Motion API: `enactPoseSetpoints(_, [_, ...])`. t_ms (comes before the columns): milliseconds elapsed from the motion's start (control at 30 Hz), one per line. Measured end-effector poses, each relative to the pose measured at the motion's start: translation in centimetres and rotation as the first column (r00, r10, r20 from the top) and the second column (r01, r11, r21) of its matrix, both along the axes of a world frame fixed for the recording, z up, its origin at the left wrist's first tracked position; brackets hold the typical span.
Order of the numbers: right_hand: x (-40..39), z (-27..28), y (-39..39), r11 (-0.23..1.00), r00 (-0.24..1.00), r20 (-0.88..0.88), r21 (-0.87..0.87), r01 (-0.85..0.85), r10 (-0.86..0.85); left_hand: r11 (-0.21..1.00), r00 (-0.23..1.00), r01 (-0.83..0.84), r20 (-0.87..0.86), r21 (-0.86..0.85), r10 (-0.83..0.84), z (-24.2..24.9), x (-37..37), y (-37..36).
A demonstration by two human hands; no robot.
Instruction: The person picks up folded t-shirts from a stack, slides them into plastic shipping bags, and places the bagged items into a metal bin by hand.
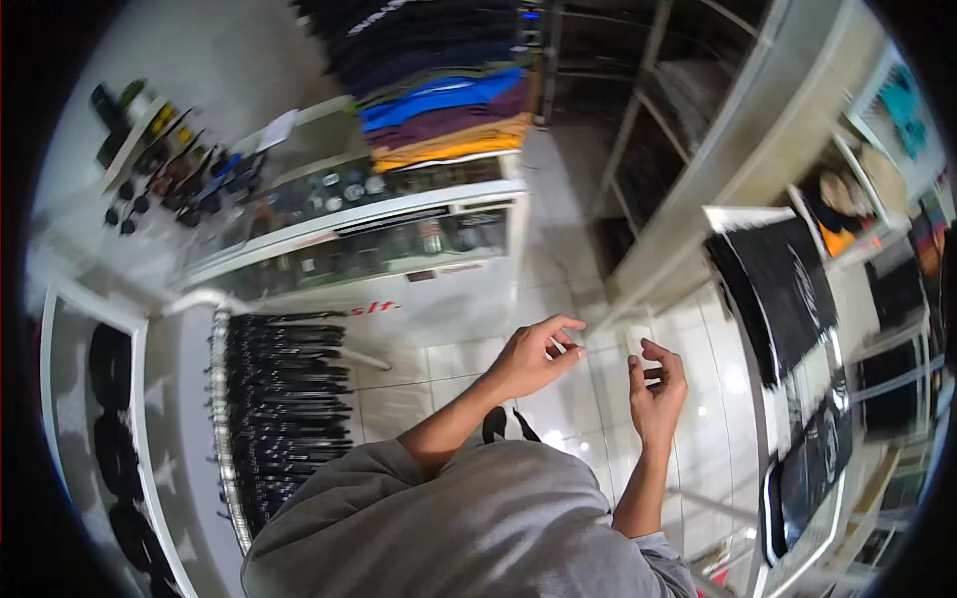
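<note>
In the middle of the head view, my left hand (539, 357) is held out in front of my grey shirt (469, 518), its fingers curved and apart with nothing between them. To its right, my right hand (658, 391) is raised with thumb and fingers loosely bent and spaced, also holding nothing. The two hands do not touch each other or any object. Below them is the white tiled floor (588, 399). Nearest to my right hand is the stand with folded black garments (788, 289) in clear wrapping.
On the left, a rail holds black hangers (289, 409). Ahead stands a glass counter (439, 234) bearing a stack of folded shirts (449, 115), with sunglasses (184, 184) at its left. A pillar (718, 169) and dark shelves (688, 90) rise ahead right. Black caps (112, 374) sit far left.
</note>
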State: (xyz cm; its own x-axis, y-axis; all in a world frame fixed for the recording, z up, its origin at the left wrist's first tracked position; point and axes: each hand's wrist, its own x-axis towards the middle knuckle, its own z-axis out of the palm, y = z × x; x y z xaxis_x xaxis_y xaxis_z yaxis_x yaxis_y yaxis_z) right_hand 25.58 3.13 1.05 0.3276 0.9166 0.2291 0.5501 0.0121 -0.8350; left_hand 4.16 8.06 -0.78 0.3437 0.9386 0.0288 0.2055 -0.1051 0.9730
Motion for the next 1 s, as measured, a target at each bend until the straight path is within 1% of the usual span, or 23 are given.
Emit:
enactPoseSetpoints(33, [0.9,0.4,-1.1,0.999,0.999,-0.018,-0.025,0.047,-0.048,0.999,0.999,0.042,-0.015,0.003,-0.041,0.1,1.4,0.0])
enactPoseSetpoints(67, [2.2,0.1,-2.3,0.997,0.996,-0.030,-0.014,0.078,-0.079,0.997,0.996,0.081,-0.023,0.010,-0.080,0.0,3.0,0.0])
enactPoseSetpoints(100, [3.8,-0.4,-3.5,0.993,0.994,-0.011,0.034,0.110,-0.109,0.991,0.991,0.130,-0.014,0.026,-0.130,0.1,4.7,-0.2])
enactPoseSetpoints(167, [6.6,-0.3,-6.3,0.978,0.979,-0.006,0.047,0.202,-0.202,0.977,0.976,0.209,0.048,0.037,-0.210,0.1,8.6,-1.2])
enactPoseSetpoints(233, [9.2,0.4,-9.6,0.955,0.955,-0.003,0.015,0.297,-0.297,0.946,0.943,0.322,0.081,0.033,-0.324,0.6,12.8,-2.6])
enactPoseSetpoints(267, [10.6,1.0,-11.3,0.936,0.936,-0.025,-0.037,0.350,-0.351,0.934,0.932,0.356,0.068,0.024,-0.357,0.8,15.0,-3.6])
enactPoseSetpoints(300, [12.2,1.2,-13.2,0.922,0.922,-0.015,-0.009,0.387,-0.387,0.922,0.921,0.386,0.054,0.017,-0.387,1.1,17.3,-4.6])
enactPoseSetpoints(400, [16.8,1.6,-19.1,0.844,0.844,0.024,0.048,0.534,-0.535,0.853,0.848,0.520,0.094,0.045,-0.521,0.8,23.9,-7.9])
enactPoseSetpoints(467, [19.8,1.6,-23.0,0.758,0.757,0.071,0.149,0.636,-0.649,0.825,0.819,0.563,0.102,0.055,-0.565,0.4,28.0,-9.7])
enactPoseSetpoints(500, [21.0,1.7,-24.8,0.705,0.714,0.030,0.193,0.683,-0.700,0.802,0.796,0.595,0.102,0.055,-0.597,0.3,29.8,-10.5])
enactPoseSetpoints(567, [23.2,2.5,-27.9,0.576,0.582,0.047,0.232,0.784,-0.812,0.849,0.848,0.523,0.053,0.074,-0.527,0.3,33.1,-11.7])
enactPoseSetpoints(600, [24.6,2.2,-29.2,0.494,0.499,0.058,0.284,0.822,-0.865,0.865,0.867,0.495,0.025,0.081,-0.498,0.4,34.5,-12.1])
enactPoseSetpoints(633, [25.8,2.3,-30.4,0.436,0.435,0.079,0.318,0.842,-0.897,0.891,0.895,0.447,-0.035,0.082,-0.445,0.8,35.6,-12.5])
enactPoseSetpoints(700, [28.5,1.8,-32.0,0.384,0.370,0.104,0.320,0.866,-0.923,0.916,0.922,0.382,-0.116,0.121,-0.369,1.5,37.7,-12.5])
enactPoseSetpoints(733, [29.9,1.3,-32.8,0.395,0.348,0.203,0.289,0.872,-0.915,0.914,0.925,0.357,-0.209,0.190,-0.318,2.4,38.4,-12.7])
enactPoseSetpoints(767, [31.5,0.1,-33.3,0.388,0.312,0.290,0.258,0.885,-0.905,0.917,0.918,0.359,-0.242,0.174,-0.313,2.5,39.2,-12.5])
enactPoseSetpoints(833, [33.2,-0.7,-33.3,0.376,0.283,0.406,0.167,0.912,-0.869,0.922,0.922,0.341,-0.259,0.182,-0.289,2.5,40.5,-12.4])
enactPoseSetpoints(867, [33.8,-0.8,-33.4,0.397,0.338,0.376,0.089,0.914,-0.863,0.920,0.921,0.345,-0.257,0.187,-0.293,2.6,40.8,-12.5])
enactPoseSetpoints(900, [34.1,-0.5,-33.4,0.381,0.350,0.434,-0.014,0.924,-0.831,0.910,0.904,0.376,-0.285,0.175,-0.319,3.0,40.9,-12.6])
enactPoseSetpoints(967, [34.0,-0.4,-33.5,0.416,0.385,0.439,-0.027,0.909,-0.812,0.894,0.885,0.413,-0.309,0.173,-0.349,3.0,41.3,-12.4])
enactPoseSetpoints(1000, [34.3,-1.1,-33.4,0.408,0.396,0.366,-0.046,0.912,-0.842,0.899,0.899,0.406,-0.249,0.166,-0.360,1.7,41.7,-11.9])
